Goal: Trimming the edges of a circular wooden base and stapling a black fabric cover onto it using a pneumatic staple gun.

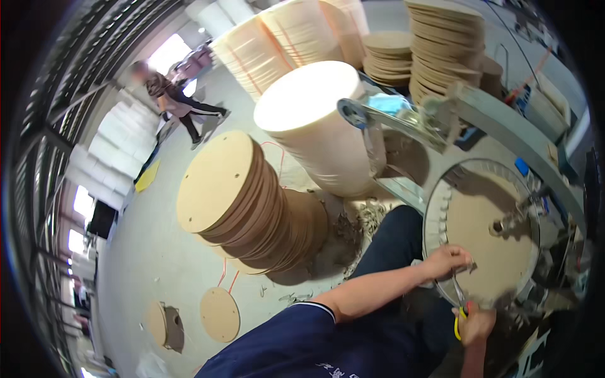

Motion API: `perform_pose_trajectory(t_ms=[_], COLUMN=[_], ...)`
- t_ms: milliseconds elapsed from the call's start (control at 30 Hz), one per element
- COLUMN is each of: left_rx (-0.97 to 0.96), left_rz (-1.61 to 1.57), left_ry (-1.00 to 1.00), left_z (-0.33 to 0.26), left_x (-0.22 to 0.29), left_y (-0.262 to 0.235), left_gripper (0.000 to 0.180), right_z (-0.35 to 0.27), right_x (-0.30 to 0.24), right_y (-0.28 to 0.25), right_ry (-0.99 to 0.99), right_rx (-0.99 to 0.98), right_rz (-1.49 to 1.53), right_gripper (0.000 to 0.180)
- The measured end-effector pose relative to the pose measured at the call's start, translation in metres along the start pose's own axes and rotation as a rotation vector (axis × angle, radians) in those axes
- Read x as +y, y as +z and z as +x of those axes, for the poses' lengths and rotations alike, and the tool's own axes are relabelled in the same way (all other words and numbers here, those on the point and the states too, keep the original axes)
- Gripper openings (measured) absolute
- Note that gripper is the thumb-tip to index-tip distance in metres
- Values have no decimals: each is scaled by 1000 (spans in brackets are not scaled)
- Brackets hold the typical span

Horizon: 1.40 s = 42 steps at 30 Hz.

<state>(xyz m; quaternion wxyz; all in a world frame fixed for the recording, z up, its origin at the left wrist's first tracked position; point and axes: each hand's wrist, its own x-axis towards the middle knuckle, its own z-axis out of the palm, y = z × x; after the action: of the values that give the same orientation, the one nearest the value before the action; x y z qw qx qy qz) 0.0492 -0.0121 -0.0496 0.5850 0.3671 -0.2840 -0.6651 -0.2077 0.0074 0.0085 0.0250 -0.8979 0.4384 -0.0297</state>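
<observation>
Scissors (462, 312) gripped in the right hand (479, 325) are pointing toward the left hand (446, 260) pinching a scrap (472, 267); slipping could cause cuts.

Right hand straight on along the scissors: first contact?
Likely the left hand, its fingers near the blade tips of the yellow-handled scissors held by the right hand. Depth is unclear; the blades might pass it and meet the tan disc.

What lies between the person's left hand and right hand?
In the head view, the metal blades of the yellow-handled scissors, held in the right hand, reach up toward the left hand.
</observation>
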Motion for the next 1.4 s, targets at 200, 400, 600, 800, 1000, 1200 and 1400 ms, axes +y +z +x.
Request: perform_pose_trajectory(t_ms=[200, 400, 600, 800, 1000, 1200, 1400], left_rx=[60, 114, 35, -135, -324, -307, -303], left_rz=[8, 441, 378, 941, 1441, 1259, 1244], left_ry=[66, 98, -69, 136, 339, 356, 378], left_z=[12, 3, 13, 4, -11, -8, -9], left_x=[-17, -6, 58, 81, 78, 71, 67], left_y=[1, -4, -20, -6, -4, -18, -17], left_gripper=[13, 29, 19, 28, 20, 9, 9], right_z=[3, -7, 1, -8, -12, -3, 7], right_x=[25, -4, -18, -5, 8, -4, -7], right_y=[17, -10, -8, -26, -28, -25, -17], right_ry=[-181, 48, 42, 71, 79, 81, 8], right_rx=[192, -90, -92, -82, -39, -73, -39], right_rz=[-44, 36, -50, -1, 27, 13, -101], right_gripper=[52, 37, 38, 46, 55, 54, 54])
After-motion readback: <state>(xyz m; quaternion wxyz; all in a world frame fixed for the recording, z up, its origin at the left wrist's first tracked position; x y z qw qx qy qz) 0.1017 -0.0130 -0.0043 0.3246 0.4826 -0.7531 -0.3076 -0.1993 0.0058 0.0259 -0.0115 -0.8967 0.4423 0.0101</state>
